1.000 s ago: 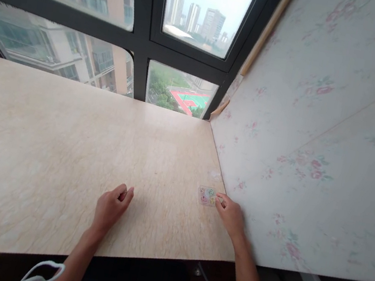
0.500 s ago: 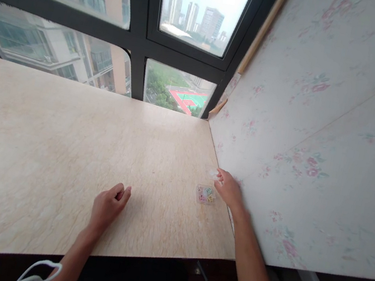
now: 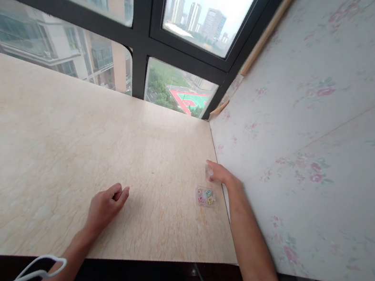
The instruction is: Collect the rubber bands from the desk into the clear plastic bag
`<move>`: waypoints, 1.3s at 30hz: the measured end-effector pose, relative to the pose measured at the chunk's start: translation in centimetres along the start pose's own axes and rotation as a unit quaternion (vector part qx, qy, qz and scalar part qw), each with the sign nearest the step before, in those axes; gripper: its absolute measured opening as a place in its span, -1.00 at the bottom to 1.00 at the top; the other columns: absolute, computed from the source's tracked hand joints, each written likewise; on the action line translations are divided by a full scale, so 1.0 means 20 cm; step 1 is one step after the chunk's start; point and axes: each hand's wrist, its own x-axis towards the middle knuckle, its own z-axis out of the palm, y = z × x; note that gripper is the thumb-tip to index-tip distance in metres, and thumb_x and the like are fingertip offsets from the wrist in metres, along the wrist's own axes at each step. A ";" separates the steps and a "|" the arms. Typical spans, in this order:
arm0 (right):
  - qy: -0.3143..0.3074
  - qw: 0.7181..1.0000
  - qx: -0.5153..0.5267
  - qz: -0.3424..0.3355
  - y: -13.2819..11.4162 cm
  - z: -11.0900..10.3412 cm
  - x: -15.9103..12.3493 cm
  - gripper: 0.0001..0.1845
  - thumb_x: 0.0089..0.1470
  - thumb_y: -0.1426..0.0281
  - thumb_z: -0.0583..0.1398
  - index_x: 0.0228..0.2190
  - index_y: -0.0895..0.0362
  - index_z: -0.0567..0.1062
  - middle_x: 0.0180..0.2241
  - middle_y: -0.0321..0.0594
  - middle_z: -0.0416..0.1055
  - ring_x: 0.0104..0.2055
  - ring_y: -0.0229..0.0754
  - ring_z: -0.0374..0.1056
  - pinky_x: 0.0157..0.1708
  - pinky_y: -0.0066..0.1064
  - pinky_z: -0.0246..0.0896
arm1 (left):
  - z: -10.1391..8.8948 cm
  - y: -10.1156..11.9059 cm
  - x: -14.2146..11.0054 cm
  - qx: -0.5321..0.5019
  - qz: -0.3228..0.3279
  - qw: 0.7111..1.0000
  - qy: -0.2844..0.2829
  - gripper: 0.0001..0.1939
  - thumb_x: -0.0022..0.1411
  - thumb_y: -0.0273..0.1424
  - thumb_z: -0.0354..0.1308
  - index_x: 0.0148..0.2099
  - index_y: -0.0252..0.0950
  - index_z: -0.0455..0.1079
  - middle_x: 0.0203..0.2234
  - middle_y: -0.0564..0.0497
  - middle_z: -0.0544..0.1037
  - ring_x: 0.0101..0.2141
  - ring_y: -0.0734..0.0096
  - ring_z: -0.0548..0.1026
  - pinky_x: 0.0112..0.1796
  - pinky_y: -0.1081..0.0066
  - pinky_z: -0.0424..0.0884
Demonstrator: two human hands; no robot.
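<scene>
My left hand (image 3: pixel 107 204) rests on the marbled sill (image 3: pixel 60 161) in a loose fist, thumb against the curled fingers, and I see nothing in it. Further right, beside the wall, my right hand (image 3: pixel 220 173) has its thumb and fingers around a small clear plastic piece (image 3: pixel 208 172), which looks like a box lid. It is held low over or on the sill; I cannot tell which. Just nearer to me stands a small clear plastic box (image 3: pixel 204 204), open at the top, with pink, green and yellow little rings or clips in its compartments.
A wall with flowered paper (image 3: pixel 319 134) rises along the sill's right side. Dark window frames (image 3: pixel 141 30) stand at the back. A white cord loop (image 3: pixel 45 265) hangs at lower left, near my left forearm. Under the sill's front edge it is dark.
My right hand has moved slightly left and away from me, and its fingers now reach around the clear piece. My left hand keeps its fist. The view has shifted a little.
</scene>
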 end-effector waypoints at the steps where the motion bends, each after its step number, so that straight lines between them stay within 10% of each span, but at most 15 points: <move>1: 0.005 1.000 0.005 -0.002 0.00 0.00 0.00 -0.07 -0.26 0.61 0.31 0.19 0.19 0.21 0.17 0.02 0.22 0.19 -0.04 0.16 0.14 -0.29 0.04 | 0.00 0.00 0.00 0.002 0.001 1.000 0.000 -0.60 0.18 -0.19 -0.07 -0.58 -0.25 -0.08 -0.74 0.17 0.02 -0.67 0.56 0.06 -0.54 0.47 -0.03; 16: 0.140 0.970 0.192 -0.058 -0.22 -0.09 -0.18 -0.08 -0.18 0.28 0.37 0.19 0.11 0.17 0.06 0.01 0.35 0.12 0.01 0.25 0.11 -0.10 0.10 | 0.01 0.00 0.00 0.018 0.012 1.000 0.001 -0.61 0.19 -0.20 -0.06 -0.58 -0.25 -0.07 -0.74 0.17 0.03 -0.68 0.56 0.05 -0.54 0.46 -0.06; 19: 0.185 0.873 0.436 -0.114 -0.35 -0.10 -0.29 -0.04 -0.23 0.23 0.41 0.19 0.08 0.19 0.03 -0.04 0.37 0.11 -0.02 0.26 0.15 -0.06 0.04 | 0.01 -0.01 -0.01 0.008 0.011 1.000 0.004 -0.61 0.19 -0.21 -0.06 -0.58 -0.25 -0.07 -0.74 0.18 0.03 -0.67 0.56 0.05 -0.54 0.46 -0.05; 22: 0.187 0.705 0.666 -0.157 -0.50 -0.09 -0.45 -0.19 -0.17 0.18 0.38 0.12 0.04 0.29 0.06 -0.05 0.36 0.13 0.00 0.24 0.16 0.01 0.02 | 0.01 0.00 -0.01 -0.019 0.005 1.000 0.017 -0.60 0.19 -0.21 -0.04 -0.58 -0.25 -0.07 -0.73 0.18 0.03 -0.67 0.56 0.05 -0.54 0.46 -0.03; 25: 0.221 0.544 0.794 -0.160 -0.62 -0.05 -0.61 -0.36 -0.06 -0.03 0.24 0.01 0.01 0.41 0.12 -0.12 0.30 0.20 0.00 0.14 0.19 0.03 -0.03 | 0.01 0.07 -0.04 -0.072 -0.014 0.997 0.039 -0.59 0.21 -0.22 -0.02 -0.57 -0.24 -0.09 -0.72 0.19 0.02 -0.66 0.57 0.05 -0.56 0.48 -0.01; 28: 0.242 0.445 0.850 -0.144 -0.70 0.01 -0.70 -0.43 0.00 -0.06 0.17 -0.03 -0.01 0.45 0.12 -0.23 0.30 0.24 -0.08 0.08 0.25 -0.06 -0.11 | 0.03 0.26 -0.09 -0.148 -0.017 0.988 0.031 -0.59 0.23 -0.22 0.00 -0.56 -0.23 -0.06 -0.71 0.19 0.05 -0.65 0.56 0.08 -0.59 0.50 0.04; 32: 0.208 0.377 0.893 -0.134 -0.76 0.04 -0.74 -0.47 0.04 0.01 0.19 -0.02 0.01 0.44 0.10 -0.27 0.34 0.23 -0.12 0.10 0.27 -0.13 -0.13 | 0.02 0.58 -0.12 -0.238 0.085 0.967 -0.035 -0.77 0.19 -0.22 0.14 -0.25 -0.26 0.25 -0.45 0.06 0.39 -0.46 0.47 0.36 -0.43 0.46 0.31; 39: -0.052 0.390 0.915 -0.092 -0.76 0.02 -0.79 -0.37 0.07 -0.03 0.13 -0.02 0.20 0.43 0.01 -0.06 0.41 0.10 -0.08 0.27 0.19 -0.17 0.00 | -0.05 0.79 0.02 -0.275 0.266 0.914 -0.136 -0.11 0.04 -0.20 0.31 0.31 -0.13 -0.08 0.21 -0.20 0.14 0.19 0.06 0.15 0.08 0.03 0.21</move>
